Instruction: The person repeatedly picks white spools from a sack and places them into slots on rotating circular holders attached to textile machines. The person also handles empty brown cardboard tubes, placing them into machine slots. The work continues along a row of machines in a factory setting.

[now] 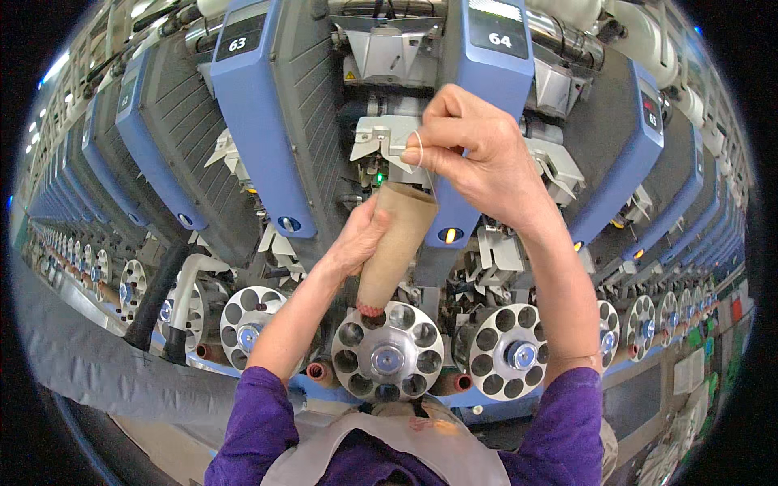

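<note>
My left hand (362, 235) is closed around the side of a brown cone-shaped yarn tube (397, 239). The tube is tilted, its wide hollow end up and its narrow red-patterned tip down over a round magazine (387, 358) with holes around a central hub. Above and to the right of the tube's mouth, my right hand (478, 158) pinches a white thread (421, 147) between thumb and fingers. A small loop shows at the fingertips, and a fine strand runs down toward the tube's rim. Behind both hands stands a pale metal yarn guide (379, 134), with a green light below it.
Blue-fronted winding units (263, 121) stand in a row on both sides. Another round magazine (506, 352) sits at right, and one (251, 324) at left. Red-tipped tubes (320, 373) lie beside the magazines. A grey padded hose (121, 364) curves along the lower left.
</note>
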Demonstrator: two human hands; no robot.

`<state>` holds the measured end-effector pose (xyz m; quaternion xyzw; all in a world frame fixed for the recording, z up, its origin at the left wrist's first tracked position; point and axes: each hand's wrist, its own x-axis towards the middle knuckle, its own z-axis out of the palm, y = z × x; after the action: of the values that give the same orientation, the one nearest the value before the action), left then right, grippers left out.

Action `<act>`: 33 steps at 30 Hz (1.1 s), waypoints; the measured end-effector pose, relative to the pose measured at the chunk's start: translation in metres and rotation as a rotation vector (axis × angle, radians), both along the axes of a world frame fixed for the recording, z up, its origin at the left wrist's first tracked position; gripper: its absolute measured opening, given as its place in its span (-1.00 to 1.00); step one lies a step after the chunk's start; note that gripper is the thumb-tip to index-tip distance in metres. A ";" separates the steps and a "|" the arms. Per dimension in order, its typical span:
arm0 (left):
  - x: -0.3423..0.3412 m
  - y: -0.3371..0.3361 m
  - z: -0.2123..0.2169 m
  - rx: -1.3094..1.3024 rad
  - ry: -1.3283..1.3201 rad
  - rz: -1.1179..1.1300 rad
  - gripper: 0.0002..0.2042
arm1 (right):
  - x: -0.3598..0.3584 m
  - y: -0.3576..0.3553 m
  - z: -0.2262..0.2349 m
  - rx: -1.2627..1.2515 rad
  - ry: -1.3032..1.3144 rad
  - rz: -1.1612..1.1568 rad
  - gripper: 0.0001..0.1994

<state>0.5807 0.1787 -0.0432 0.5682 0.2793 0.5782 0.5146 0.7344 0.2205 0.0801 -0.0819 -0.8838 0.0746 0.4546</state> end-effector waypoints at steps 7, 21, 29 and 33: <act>-0.001 0.024 0.023 0.326 0.598 0.491 -0.38 | -0.032 0.003 0.049 0.285 0.030 0.190 -0.90; -0.008 0.027 0.000 0.249 -0.128 0.196 -0.22 | -0.006 0.063 0.064 0.136 -0.407 -0.439 -0.80; -0.023 0.061 0.087 0.273 0.033 0.413 -0.31 | -0.055 0.106 0.174 0.163 -0.689 -0.948 -0.72; -0.052 0.116 0.177 0.468 0.506 0.841 -0.30 | -0.053 0.199 0.263 0.922 -0.158 -1.085 -0.80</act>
<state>0.5286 0.2947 0.1337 0.6284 0.4614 0.6260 0.0153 0.6818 0.4199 0.3428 -0.3144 -0.6903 -0.5494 0.3505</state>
